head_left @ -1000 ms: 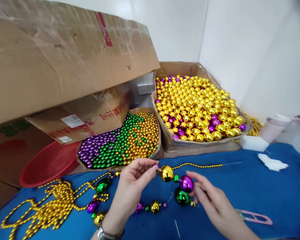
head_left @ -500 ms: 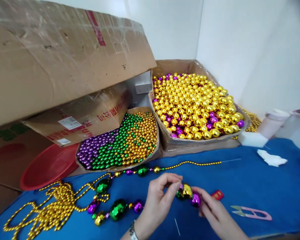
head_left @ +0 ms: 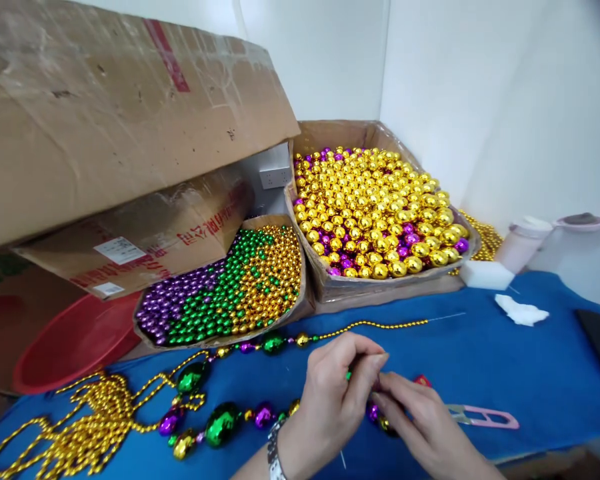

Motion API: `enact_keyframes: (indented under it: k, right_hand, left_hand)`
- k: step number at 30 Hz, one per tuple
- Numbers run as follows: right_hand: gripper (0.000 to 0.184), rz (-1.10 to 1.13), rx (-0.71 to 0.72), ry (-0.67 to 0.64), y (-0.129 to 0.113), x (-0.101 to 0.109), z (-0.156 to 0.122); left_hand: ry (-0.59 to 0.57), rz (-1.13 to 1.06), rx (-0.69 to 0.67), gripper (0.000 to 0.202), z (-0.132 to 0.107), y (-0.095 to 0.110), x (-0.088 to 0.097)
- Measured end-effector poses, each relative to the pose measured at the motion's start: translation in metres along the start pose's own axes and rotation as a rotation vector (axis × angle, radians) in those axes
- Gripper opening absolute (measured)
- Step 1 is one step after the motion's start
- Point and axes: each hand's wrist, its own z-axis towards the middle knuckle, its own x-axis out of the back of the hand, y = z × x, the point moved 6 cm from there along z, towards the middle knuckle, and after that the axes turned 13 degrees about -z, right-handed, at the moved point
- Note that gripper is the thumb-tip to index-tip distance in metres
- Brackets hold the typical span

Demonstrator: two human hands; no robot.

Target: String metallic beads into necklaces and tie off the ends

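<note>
My left hand (head_left: pixel 337 393), with a metal bracelet at its wrist, has thumb and forefinger pinched together on the bead strand. The fingertips of my right hand (head_left: pixel 420 413) meet them, closed on the same strand; the exact spot held is hidden. A purple bead (head_left: pixel 373 413) and a darker bead hang under my right fingers, and a bit of green shows behind my left thumb. To the left, the strand runs on across the blue cloth with a big green bead (head_left: pixel 223 425), a purple bead (head_left: pixel 264 415) and a gold bead (head_left: pixel 185 445).
Pink thread snips (head_left: pixel 485 417) lie right of my hands. A pile of thin gold bead chain (head_left: pixel 95 423) is at left. Behind stand a carton of large gold and purple beads (head_left: pixel 370 207), a box of small beads (head_left: pixel 205 293), a red basin (head_left: pixel 75 347) and crumpled white tissue (head_left: pixel 521 311).
My hands have come together at the fingertips, covering the gold and purple beads that showed between them. My right fingers have moved over the strand. The whole view has shifted slightly.
</note>
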Motion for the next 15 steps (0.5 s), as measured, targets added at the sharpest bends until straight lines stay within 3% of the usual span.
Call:
enact_keyframes:
  k: [4,6,8,9,13,15]
  right_hand:
    - [0.024,-0.003,-0.06,0.016,0.019,-0.002,-0.006]
    - [0.024,-0.035,-0.119,0.055,0.034,0.001,-0.012]
    - [0.027,-0.037,-0.176,0.089,0.048,0.004,-0.018]
    - [0.029,-0.032,-0.193,0.101,0.053,0.005,-0.02]
    - [0.029,-0.042,-0.144,0.163,0.061,0.004,-0.028]
    - [0.026,-0.032,-0.177,0.207,0.064,0.007,-0.03]
  left_hand:
    - [0.1,-0.162,0.063,0.011,0.006,-0.009,0.003]
    - [0.189,-0.27,0.105,0.014,0.001,-0.025,0.002]
    - [0.239,-0.197,0.115,0.023,-0.011,-0.045,-0.003]
    - [0.207,-0.078,0.103,0.029,-0.019,-0.054,-0.01]
    - [-0.201,0.56,-0.004,0.046,-0.049,-0.09,-0.047]
    - [-0.269,0.794,-0.035,0.048,-0.06,-0.103,-0.051]
